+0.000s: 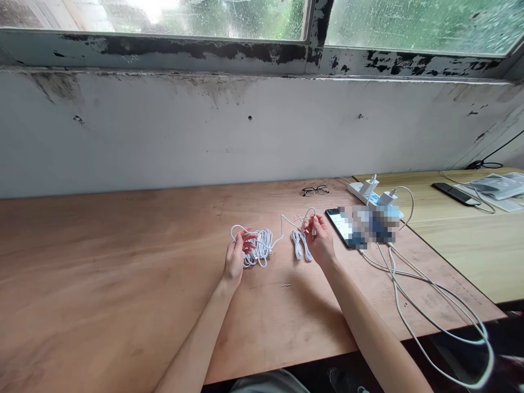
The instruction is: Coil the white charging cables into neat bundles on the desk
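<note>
Head cam: L hand [236,256] is curling its fingers around the loops of a white charging cable coil [260,248], fingers partly closed, not spread. Coil is sitting on a plywood desk [123,273], just R of L hand. R hand [319,239] is pinching a thin white cable [292,222] btwn thumb & fingers, near its small connector. That cable is rising from the coil in 1 arc to R hand. A 2nd white cable bundle [301,245] is lying btwn the 2 hands, just beside R hand. A phone [341,228] is lying nr R hand, partly under a pixelated patch [374,224]. Behind it, 2 white chargers [382,191] are plugged into a white power strip [360,192], w/ white cables [413,289] trailing over the desk edge. Glasses [315,190] are resting by the wall. A black phone [454,194] is lying on a lighter wood table [462,251] to the R, beside papers [497,185].
</note>
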A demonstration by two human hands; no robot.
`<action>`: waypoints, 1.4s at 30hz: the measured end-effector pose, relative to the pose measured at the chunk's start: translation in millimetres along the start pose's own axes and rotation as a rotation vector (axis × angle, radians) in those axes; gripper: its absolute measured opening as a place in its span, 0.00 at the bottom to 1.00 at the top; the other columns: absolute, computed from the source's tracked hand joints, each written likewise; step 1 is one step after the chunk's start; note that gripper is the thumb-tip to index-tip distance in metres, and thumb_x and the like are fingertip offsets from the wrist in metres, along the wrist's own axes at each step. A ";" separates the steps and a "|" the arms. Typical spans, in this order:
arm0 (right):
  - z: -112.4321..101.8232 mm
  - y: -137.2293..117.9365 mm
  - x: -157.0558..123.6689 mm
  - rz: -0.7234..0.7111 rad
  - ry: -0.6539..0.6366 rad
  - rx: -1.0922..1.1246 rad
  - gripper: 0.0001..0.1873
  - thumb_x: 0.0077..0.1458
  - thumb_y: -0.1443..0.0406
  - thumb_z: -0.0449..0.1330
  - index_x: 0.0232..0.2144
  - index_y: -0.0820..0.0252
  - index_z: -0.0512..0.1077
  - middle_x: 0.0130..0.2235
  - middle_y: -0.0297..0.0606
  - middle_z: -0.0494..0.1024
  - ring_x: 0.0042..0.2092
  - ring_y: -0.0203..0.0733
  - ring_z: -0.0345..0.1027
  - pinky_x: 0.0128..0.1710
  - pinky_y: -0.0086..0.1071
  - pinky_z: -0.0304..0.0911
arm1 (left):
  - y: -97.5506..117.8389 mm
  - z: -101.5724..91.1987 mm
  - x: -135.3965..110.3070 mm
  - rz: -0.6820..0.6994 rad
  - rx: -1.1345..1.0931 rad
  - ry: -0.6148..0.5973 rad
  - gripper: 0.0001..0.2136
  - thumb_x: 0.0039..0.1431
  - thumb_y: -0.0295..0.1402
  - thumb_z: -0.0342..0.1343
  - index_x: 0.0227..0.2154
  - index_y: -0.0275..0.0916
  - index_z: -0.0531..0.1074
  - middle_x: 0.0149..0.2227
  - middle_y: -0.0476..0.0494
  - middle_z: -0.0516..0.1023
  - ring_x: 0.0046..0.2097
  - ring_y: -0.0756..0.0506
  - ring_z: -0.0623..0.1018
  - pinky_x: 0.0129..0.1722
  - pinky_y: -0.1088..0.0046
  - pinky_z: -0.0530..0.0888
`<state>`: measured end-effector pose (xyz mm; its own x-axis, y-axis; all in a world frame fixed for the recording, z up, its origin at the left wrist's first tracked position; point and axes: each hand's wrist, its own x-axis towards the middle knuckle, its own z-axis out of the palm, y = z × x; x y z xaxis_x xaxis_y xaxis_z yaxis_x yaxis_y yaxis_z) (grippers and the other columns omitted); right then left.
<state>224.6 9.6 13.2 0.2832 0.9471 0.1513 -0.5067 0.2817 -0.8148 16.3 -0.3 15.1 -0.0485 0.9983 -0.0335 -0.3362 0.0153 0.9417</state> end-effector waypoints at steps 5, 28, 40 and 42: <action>1.9 2.4 -2.2 0.055 -0.031 -0.029 0.09 0.48 0.58 0.60 0.30 0.55 0.67 0.18 0.24 0.58 0.20 0.30 0.52 0.28 0.28 0.61 | 3.6 2.0 -1.7 -0.039 -0.132 -0.059 0.19 0.50 0.46 0.57 0.38 0.38 0.67 0.19 0.56 0.63 0.18 0.56 0.59 0.17 0.79 0.56; -13.8 2.4 4.7 0.049 -0.079 -0.267 0.17 0.49 0.50 0.59 0.25 0.57 0.64 0.22 0.27 0.67 0.22 0.31 0.58 0.24 0.26 0.56 | 16.1 -17.5 9.2 0.174 -0.008 0.081 0.13 0.53 0.42 0.55 0.28 0.36 0.73 0.25 0.49 0.66 0.22 0.55 0.60 0.20 0.79 0.59; -12.5 -9.9 5.7 -0.152 -0.035 -0.499 0.15 0.50 0.53 0.59 0.26 0.60 0.69 0.20 0.29 0.65 0.21 0.31 0.56 0.20 0.26 0.53 | 16.0 -24.2 11.9 0.167 0.116 0.182 0.16 0.39 0.44 0.65 0.29 0.36 0.77 0.25 0.48 0.73 0.27 0.54 0.70 0.22 0.81 0.62; -14.0 -12.3 6.3 -0.162 -0.043 -0.517 0.15 0.50 0.54 0.59 0.26 0.60 0.69 0.20 0.29 0.66 0.21 0.31 0.57 0.20 0.26 0.54 | 16.7 -27.4 14.8 0.185 0.130 0.194 0.16 0.37 0.43 0.66 0.27 0.36 0.77 0.27 0.46 0.76 0.28 0.53 0.71 0.23 0.81 0.64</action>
<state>244.0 10.0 16.3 0.2856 0.9063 0.3115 0.0102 0.3221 -0.9466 -15.7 13.2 21.2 -0.2807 0.9555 0.0907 -0.1820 -0.1458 0.9724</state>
